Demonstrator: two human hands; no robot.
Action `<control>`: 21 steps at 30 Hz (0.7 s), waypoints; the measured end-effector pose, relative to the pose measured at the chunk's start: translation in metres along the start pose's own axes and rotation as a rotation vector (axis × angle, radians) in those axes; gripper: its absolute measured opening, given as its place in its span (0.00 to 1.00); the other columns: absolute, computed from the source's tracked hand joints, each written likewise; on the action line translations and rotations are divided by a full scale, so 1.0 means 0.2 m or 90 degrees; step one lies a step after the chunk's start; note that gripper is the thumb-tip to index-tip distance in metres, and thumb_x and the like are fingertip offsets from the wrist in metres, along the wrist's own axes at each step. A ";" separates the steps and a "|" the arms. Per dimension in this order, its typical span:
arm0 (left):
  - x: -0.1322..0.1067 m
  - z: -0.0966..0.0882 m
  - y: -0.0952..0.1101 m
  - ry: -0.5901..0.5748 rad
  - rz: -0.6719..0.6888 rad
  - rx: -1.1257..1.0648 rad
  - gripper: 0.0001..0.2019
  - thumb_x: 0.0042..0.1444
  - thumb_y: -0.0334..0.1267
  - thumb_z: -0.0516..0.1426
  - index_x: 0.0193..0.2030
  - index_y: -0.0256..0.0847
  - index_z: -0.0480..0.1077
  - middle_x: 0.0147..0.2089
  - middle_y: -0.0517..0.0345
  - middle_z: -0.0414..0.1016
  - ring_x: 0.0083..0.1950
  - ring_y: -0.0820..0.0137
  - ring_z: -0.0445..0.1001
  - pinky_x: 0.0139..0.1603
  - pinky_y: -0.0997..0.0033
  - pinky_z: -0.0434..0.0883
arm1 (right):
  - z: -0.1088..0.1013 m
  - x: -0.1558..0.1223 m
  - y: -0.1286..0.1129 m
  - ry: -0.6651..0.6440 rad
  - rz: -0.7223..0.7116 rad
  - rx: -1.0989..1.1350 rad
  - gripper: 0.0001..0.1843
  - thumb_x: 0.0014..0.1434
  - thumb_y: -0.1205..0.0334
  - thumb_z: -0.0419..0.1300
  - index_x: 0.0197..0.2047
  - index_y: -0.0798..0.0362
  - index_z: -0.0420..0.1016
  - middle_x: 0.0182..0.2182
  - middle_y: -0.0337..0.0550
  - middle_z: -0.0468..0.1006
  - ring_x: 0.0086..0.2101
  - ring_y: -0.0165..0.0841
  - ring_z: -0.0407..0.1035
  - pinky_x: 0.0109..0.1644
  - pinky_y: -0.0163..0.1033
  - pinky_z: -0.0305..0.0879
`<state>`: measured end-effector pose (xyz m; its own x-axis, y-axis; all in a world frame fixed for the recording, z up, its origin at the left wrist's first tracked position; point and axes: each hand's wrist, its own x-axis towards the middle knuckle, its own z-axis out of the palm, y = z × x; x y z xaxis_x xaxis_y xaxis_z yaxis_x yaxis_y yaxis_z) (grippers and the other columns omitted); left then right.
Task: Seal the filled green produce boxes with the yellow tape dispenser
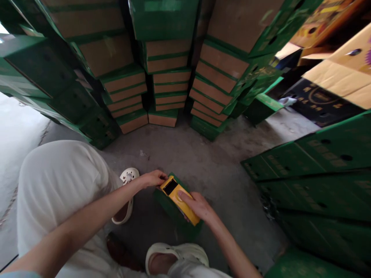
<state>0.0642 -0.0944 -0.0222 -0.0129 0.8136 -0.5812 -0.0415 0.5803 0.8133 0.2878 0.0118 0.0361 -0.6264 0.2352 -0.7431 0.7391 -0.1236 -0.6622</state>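
Note:
A yellow handheld device (185, 206) with a dark rectangular window near its far end is tilted over the floor in front of me. My right hand (199, 204) is wrapped round its near half, with the thumb lying along the top. At its far left corner is my left hand (156, 178), fingers curled and pressed together. What those fingers pinch is too small to make out. Below and partly behind the device shows a dark green object (168, 204), mostly hidden, its kind unclear.
Stacks of green and brown cartons (171, 83) stand ahead. More green boxes (315, 162) are piled on the right, near an opened black-and-tan carton (319, 100). My white clogs (126, 197) are on the grey concrete floor (220, 166), either side of the device.

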 end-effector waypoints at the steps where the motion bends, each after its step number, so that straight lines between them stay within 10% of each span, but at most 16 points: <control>1: 0.00 -0.01 0.00 -0.006 0.007 -0.006 0.10 0.44 0.35 0.59 0.35 0.36 0.75 0.26 0.64 0.71 0.25 0.77 0.66 0.27 0.78 0.61 | 0.00 0.00 0.00 0.025 -0.006 -0.018 0.29 0.59 0.35 0.53 0.32 0.55 0.73 0.21 0.45 0.77 0.21 0.34 0.73 0.21 0.32 0.65; 9: 0.03 -0.03 0.00 0.019 0.047 -0.003 0.13 0.45 0.39 0.61 0.36 0.35 0.78 0.26 0.61 0.74 0.26 0.77 0.66 0.29 0.77 0.61 | 0.01 -0.02 -0.05 0.096 0.011 -0.072 0.27 0.58 0.38 0.57 0.27 0.57 0.75 0.21 0.45 0.78 0.21 0.31 0.72 0.20 0.29 0.59; 17: 0.05 -0.41 -0.17 0.264 0.037 -0.020 0.08 0.42 0.39 0.64 0.27 0.35 0.76 0.23 0.60 0.71 0.26 0.76 0.66 0.31 0.75 0.64 | -0.04 -0.14 0.13 0.095 0.067 -0.086 0.31 0.55 0.33 0.54 0.26 0.54 0.74 0.21 0.48 0.78 0.21 0.35 0.73 0.21 0.32 0.63; 21: 0.07 -0.47 -0.22 0.250 0.098 0.009 0.09 0.46 0.39 0.63 0.31 0.35 0.76 0.26 0.60 0.72 0.29 0.76 0.68 0.34 0.76 0.65 | -0.04 -0.14 0.14 0.143 0.064 -0.173 0.31 0.56 0.33 0.54 0.24 0.55 0.74 0.21 0.48 0.78 0.22 0.35 0.74 0.20 0.32 0.59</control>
<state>-0.0280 -0.1121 -0.0680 -0.3972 0.8177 -0.4167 0.0046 0.4558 0.8901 0.3283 0.0103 0.0392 -0.5000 0.4447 -0.7431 0.8516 0.0965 -0.5152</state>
